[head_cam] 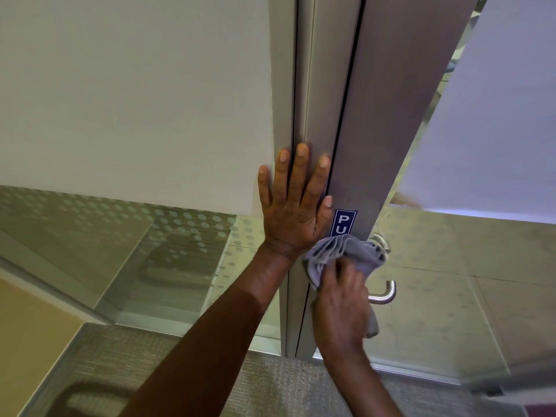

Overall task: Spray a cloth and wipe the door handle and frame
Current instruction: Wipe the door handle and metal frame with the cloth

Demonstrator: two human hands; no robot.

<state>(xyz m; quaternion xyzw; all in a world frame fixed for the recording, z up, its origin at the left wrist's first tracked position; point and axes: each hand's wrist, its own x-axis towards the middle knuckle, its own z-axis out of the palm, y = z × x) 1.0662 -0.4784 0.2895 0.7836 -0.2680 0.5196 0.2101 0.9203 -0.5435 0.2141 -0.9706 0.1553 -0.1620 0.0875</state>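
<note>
- The frame is a grey metal post whose long axis runs up and down the view, leaning slightly right toward the top; a dark seam runs its whole length.
- The left hand lies flat on the frame, fingers straight and spread, pointing up along it, holding nothing.
- The right hand, just below the left on the frame, grips a bunched grey cloth pressed against the frame's right face.
- The cloth covers the lower part of a blue sign on the frame; only "PU" reads.
- The handle, a steel lever, sticks out right of the frame; its near end is hidden behind the right hand, so contact there is unclear.
- Frosted glass spreads right of the frame, past the handle.
</note>
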